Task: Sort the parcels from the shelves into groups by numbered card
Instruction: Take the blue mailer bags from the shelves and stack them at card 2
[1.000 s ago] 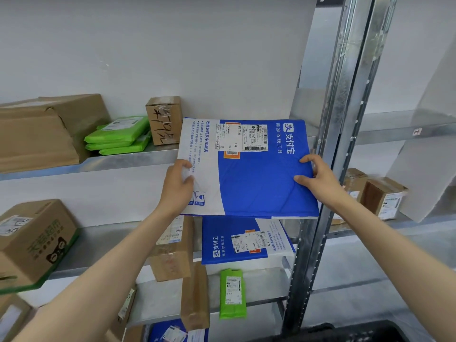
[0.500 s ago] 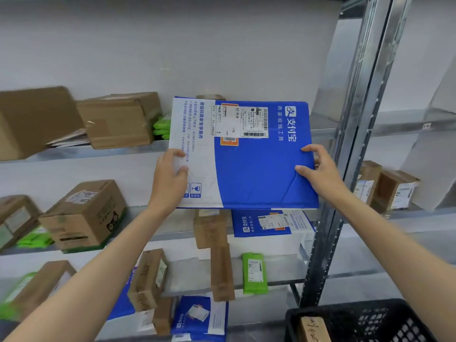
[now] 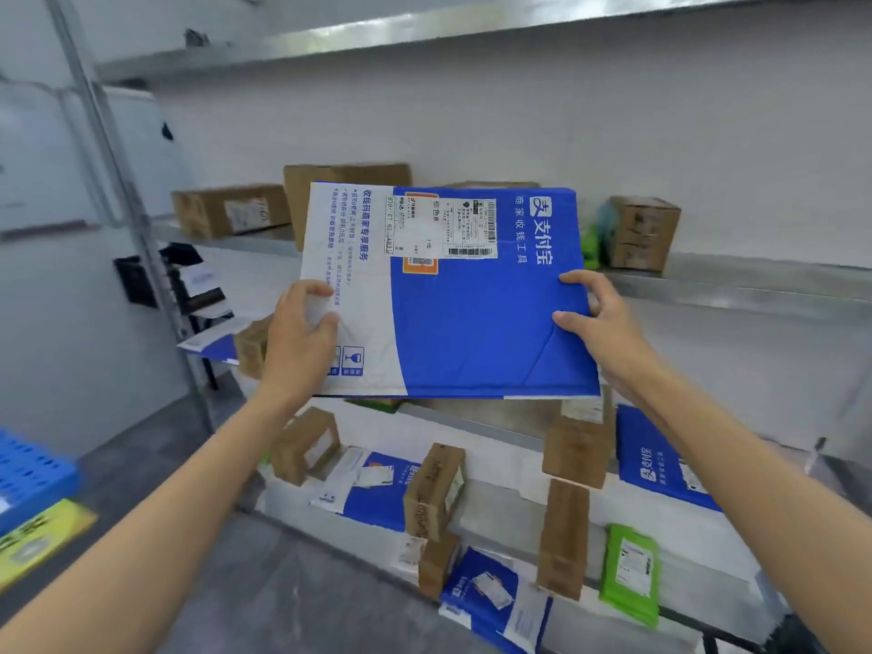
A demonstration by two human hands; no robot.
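Note:
A large blue and white mailer parcel point(image 3: 476, 323) with a white shipping label is held up flat in front of the shelves. My left hand point(image 3: 299, 342) grips its white left edge, thumb on the face. My right hand point(image 3: 597, 323) grips its blue right edge, thumb on the front and fingers over the side. Behind it, cardboard boxes point(image 3: 231, 210) stand on a metal shelf point(image 3: 736, 285). Lower shelves hold more blue mailers point(image 3: 660, 460), brown boxes point(image 3: 434, 488) and a green pouch point(image 3: 630, 573).
A metal shelf post point(image 3: 122, 191) runs down at the left. A blue crate point(image 3: 33, 469) and a yellow card point(image 3: 37, 535) lie at the lower left edge. A small brown box point(image 3: 644, 231) stands on the shelf at the right. Grey floor shows below.
The view has swung left along the shelves; the black basket and right post have left the frame, and the blue crate has come in. Both hands keep hold of the mailer.

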